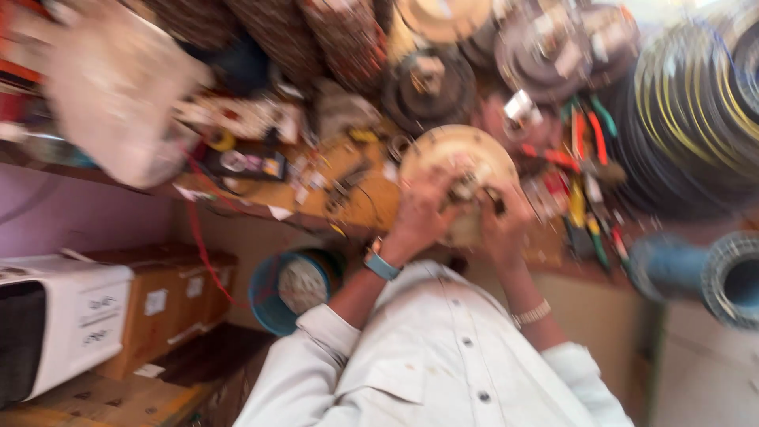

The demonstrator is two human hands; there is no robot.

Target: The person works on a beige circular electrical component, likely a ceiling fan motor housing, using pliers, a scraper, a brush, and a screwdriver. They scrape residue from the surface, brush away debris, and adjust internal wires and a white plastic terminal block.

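Hands meet over a round cream disc [455, 154] on the cluttered bench [348, 194]: your left hand [423, 213], a blue band at its wrist, wraps the near edge, while your right hand [502, 225] closes its fingers round a small dark part [466, 190] at the disc's middle. Motion blur hides the fingertips, so whether they pinch or merely press that part you cannot tell. The disc lies tilted toward you, just beside a scatter of red, green and yellow hand tools [585, 166] on its right. Beyond it stand more round dark units [431, 87] and coils of wire [696, 103]. Below the bench sit a blue bucket [288, 289], brown cartons [170, 304] and a white appliance [55, 324].

Judged from the grip, steady work here calls for keeping your left hand clamped on the rim so the disc cannot turn, and working the centre part with small, square motions.
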